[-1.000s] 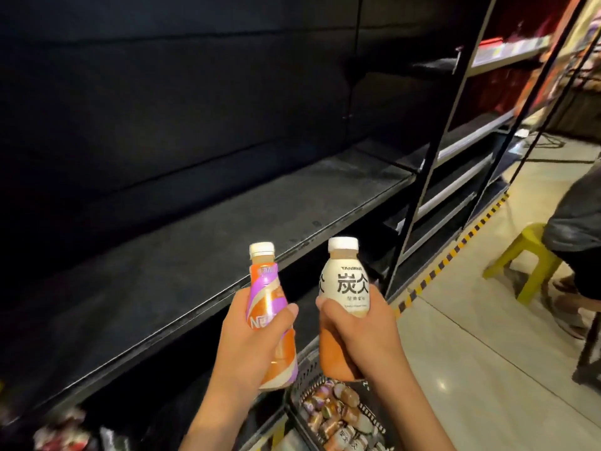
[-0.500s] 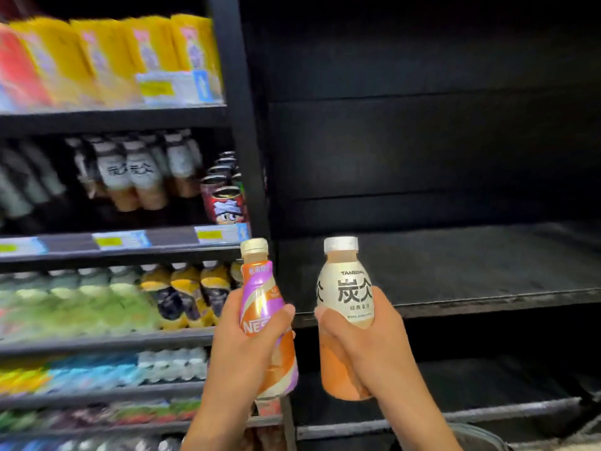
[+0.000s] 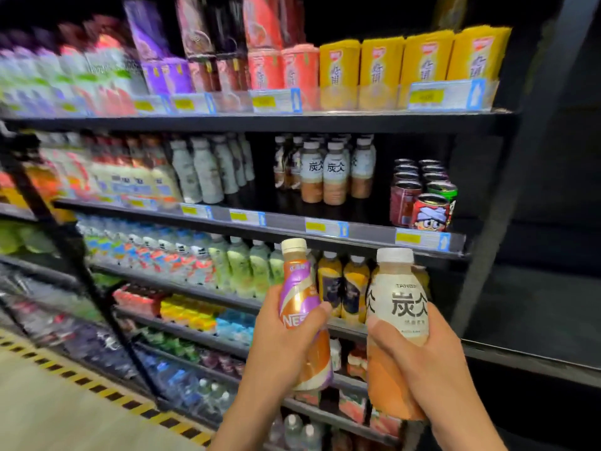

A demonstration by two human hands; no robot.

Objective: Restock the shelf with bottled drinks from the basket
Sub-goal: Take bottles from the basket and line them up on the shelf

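Right hand (image 3: 419, 362) grips the white-label bottle (image 3: 395, 323) upright; its matching row (image 3: 328, 174) sits up and left, one shelf higher. Left hand (image 3: 286, 340) clutches the purple-orange bottle (image 3: 300, 304).

Shop: drink shelves (image 3: 325, 227) w/ yellow price tags (image 3: 422, 239), stocked bottles (image 3: 335, 177).

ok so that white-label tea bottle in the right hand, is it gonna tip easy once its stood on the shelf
Probably steady enough: the white-label bottle looks full of liquid down to its base, so it should feel heavy for its size and sit low-weighted. It is tall with a narrower neck, so a knock near the cap could tip it. Its glossy wrap may be slippery; the right hand wraps around it.
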